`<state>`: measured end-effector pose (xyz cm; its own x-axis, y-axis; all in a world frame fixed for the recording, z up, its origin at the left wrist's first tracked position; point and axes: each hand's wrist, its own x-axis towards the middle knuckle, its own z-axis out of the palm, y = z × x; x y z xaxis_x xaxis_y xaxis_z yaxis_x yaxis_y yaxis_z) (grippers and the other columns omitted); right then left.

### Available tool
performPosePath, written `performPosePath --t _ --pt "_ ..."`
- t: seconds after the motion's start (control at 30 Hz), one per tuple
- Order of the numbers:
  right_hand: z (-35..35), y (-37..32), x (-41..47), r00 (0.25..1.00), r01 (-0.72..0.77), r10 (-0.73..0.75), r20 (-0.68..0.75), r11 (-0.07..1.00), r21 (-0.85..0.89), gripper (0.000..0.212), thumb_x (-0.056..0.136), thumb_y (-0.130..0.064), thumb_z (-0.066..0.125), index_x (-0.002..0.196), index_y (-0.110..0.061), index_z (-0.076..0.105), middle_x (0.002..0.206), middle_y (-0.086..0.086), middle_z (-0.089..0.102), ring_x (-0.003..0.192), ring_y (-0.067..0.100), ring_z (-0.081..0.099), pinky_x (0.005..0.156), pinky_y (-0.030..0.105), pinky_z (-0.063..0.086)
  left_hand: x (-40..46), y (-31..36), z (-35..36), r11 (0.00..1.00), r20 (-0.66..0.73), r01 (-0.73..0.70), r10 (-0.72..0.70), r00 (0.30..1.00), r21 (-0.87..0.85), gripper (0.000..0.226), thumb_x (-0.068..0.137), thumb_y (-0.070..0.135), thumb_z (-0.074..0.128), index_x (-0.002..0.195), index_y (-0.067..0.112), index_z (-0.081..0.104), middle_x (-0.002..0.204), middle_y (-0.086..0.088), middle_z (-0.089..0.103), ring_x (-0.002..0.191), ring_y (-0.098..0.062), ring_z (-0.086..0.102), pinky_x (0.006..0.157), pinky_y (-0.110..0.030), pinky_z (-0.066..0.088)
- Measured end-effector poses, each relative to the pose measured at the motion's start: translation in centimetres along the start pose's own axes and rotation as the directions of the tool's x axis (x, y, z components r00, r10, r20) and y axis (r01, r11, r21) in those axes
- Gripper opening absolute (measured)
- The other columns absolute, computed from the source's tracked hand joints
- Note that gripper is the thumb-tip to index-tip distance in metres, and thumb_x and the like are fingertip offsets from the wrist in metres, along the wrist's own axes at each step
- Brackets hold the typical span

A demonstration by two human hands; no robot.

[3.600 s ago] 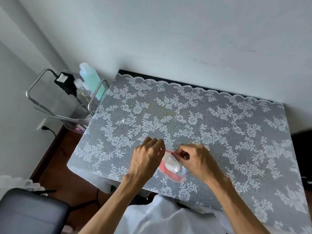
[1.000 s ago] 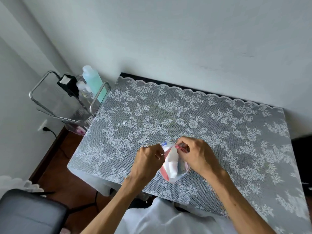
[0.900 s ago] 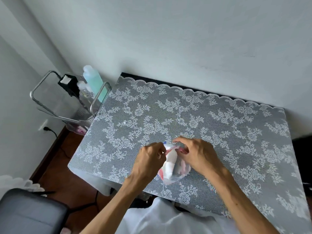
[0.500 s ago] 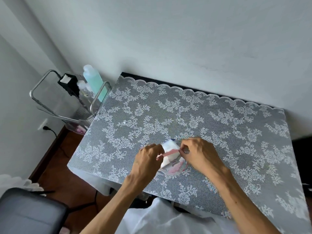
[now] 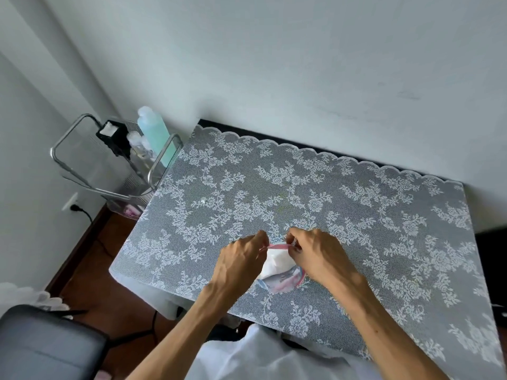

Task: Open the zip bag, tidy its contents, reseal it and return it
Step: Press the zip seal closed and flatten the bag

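The left hand [image 5: 241, 259] and the right hand [image 5: 318, 253] are both pinched shut on the pink top strip of the zip bag [image 5: 279, 270]. The left one holds the left end of the strip and the right one holds the right end. The strip [image 5: 277, 246] runs left to right between the fingertips, at the far edge of the bag.

The bag sits between the two hands, right below them, on the near middle part of the table [image 5: 356, 215]. Its body hangs toward the near side, and its long way runs from far to near. Both hands are just as close to it, since both are touching it. I think the next move turns on that strip: pulling the ends apart or pressing along it from left to right. I cannot tell if the strip is open or closed now.

Inside the bag there is something white [image 5: 277, 261] and something pink and grey lower down. I cannot count the small things in it.

There is one bag, two hands and one table with a lace cloth. To the far left, beside the table, stands one clear cart [image 5: 90, 171] with a metal rail. It holds one tall green bottle [image 5: 156, 135] and one black box [image 5: 112, 133]. One dark chair seat [image 5: 46, 344] is at the near left
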<state>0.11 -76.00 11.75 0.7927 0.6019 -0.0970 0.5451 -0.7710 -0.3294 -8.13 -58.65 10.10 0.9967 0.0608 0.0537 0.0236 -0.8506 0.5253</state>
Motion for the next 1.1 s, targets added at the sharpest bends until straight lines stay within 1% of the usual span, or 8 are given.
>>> performPosePath --t 0.1,0.2,0.27,0.43,0.53,0.7,0.9,1.1 --pt "0.3 0.1 0.2 1.000 -0.015 0.015 0.025 1.000 -0.006 0.009 0.087 -0.020 0.068 0.095 -0.022 0.062 0.068 -0.005 0.066 0.050 0.005 0.058 0.045 0.025 0.053 0.0 0.0 0.2 1.000 0.018 0.007 -0.007 1.000 0.004 0.003 0.094 0.016 0.058 0.096 0.017 0.059 0.084 0.002 0.071 0.061 -0.019 0.062 0.051 -0.036 0.051" --pt "0.7 0.1 0.5 1.000 0.005 -0.005 0.005 0.998 -0.059 0.019 0.082 -0.031 0.073 0.100 -0.028 0.066 0.086 -0.011 0.071 0.071 0.008 0.064 0.057 0.024 0.053 0.3 0.0 0.5 0.999 0.022 0.035 -0.035 0.999 -0.002 0.005 0.092 0.016 0.057 0.092 0.020 0.059 0.078 0.001 0.069 0.060 -0.022 0.060 0.052 -0.038 0.050" --pt "1.0 0.0 0.8 0.999 0.027 -0.030 -0.023 0.996 -0.088 0.017 0.083 -0.036 0.073 0.098 -0.029 0.070 0.088 -0.012 0.069 0.081 0.009 0.061 0.062 0.025 0.053 0.6 -0.1 0.6 0.999 0.026 0.049 -0.048 0.998 -0.014 0.003 0.092 0.018 0.057 0.093 0.021 0.059 0.077 -0.001 0.069 0.062 -0.025 0.061 0.054 -0.041 0.051" --pt "1.4 0.3 0.6 0.999 0.025 -0.029 -0.041 0.996 -0.089 0.009 0.086 -0.027 0.073 0.091 -0.020 0.070 0.079 -0.003 0.068 0.065 0.009 0.059 0.055 0.018 0.047 0.5 -0.1 0.7 0.999 0.046 0.044 -0.044 0.998 -0.017 0.013 0.088 0.022 0.068 0.098 0.019 0.060 0.091 0.003 0.073 0.069 -0.018 0.066 0.057 -0.038 0.055" --pt "1.1 0.5 0.4 0.999 0.014 -0.017 -0.045 0.998 -0.060 0.014 0.085 -0.029 0.072 0.095 -0.021 0.067 0.076 0.001 0.066 0.055 0.009 0.056 0.048 0.020 0.048 0.6 -0.1 0.6 0.999 0.039 0.037 -0.036 0.999 -0.030 0.005 0.091 0.015 0.063 0.096 0.017 0.062 0.089 0.001 0.073 0.066 -0.018 0.064 0.054 -0.035 0.052" --pt "0.9 0.8 0.5 0.999 0.029 -0.030 -0.015 0.998 -0.062 0.018 0.085 -0.032 0.072 0.101 -0.026 0.067 0.075 -0.002 0.070 0.051 0.002 0.054 0.040 0.004 0.019 0.8 -0.2 0.3 1.000 0.008 0.019 -0.019 1.000 -0.025 0.006 0.093 0.011 0.057 0.094 0.016 0.060 0.081 -0.003 0.072 0.063 -0.025 0.064 0.055 -0.040 0.054" --pt "0.8 1.3 0.3 0.999 -0.032 0.030 0.043 0.999 0.039 0.010 0.089 -0.016 0.067 0.099 -0.019 0.067 0.082 -0.003 0.071 0.061 0.006 0.062 0.051 0.009 0.046 0.5 -0.7 0.1 1.000 0.021 0.014 -0.014 1.000 0.003 0.021 0.091 0.019 0.066 0.111 0.017 0.062 0.096 -0.002 0.074 0.077 -0.020 0.069 0.062 -0.039 0.058" --pt "0.6 1.6 0.1 0.996 -0.067 0.060 0.068 0.992 0.105 0.010 0.089 -0.014 0.068 0.088 -0.019 0.060 0.081 -0.004 0.069 0.064 0.006 0.065 0.055 0.020 0.057 0.7 -0.6 -0.2 1.000 0.030 0.015 -0.015 0.999 0.013 0.007 0.092 0.008 0.063 0.093 0.011 0.068 0.091 -0.003 0.071 0.072 -0.018 0.067 0.060 -0.037 0.058"
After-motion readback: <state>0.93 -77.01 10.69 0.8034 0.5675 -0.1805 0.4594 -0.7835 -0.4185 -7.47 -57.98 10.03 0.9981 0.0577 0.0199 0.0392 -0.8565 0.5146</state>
